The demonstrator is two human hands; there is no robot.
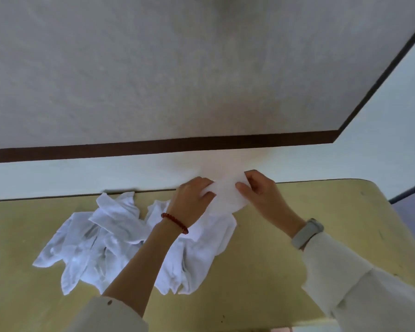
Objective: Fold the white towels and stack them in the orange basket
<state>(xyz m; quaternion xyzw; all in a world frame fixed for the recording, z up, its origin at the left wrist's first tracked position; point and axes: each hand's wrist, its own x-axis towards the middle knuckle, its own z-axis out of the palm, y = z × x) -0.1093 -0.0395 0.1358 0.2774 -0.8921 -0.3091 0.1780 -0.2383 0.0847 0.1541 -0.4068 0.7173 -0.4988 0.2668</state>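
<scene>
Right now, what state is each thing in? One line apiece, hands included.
Left hand: grips the held towel's left edge.
Right hand: pinches the held towel's right edge.
Held towel: lifted, stretched between both hands, not yet folded.
Towel pile: crumpled, unfolded, lying on the table.
Table: bears the pile.
Orange basket: not in view.

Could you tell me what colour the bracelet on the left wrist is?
Dark red beads; the bracelet shows clearly in the head view.

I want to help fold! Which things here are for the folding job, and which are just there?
For the job:
- towel held up by the left hand and right hand
- pile of white towels on the table

Just there:
- red bead bracelet
- watch

The orange basket is not in view.
</scene>
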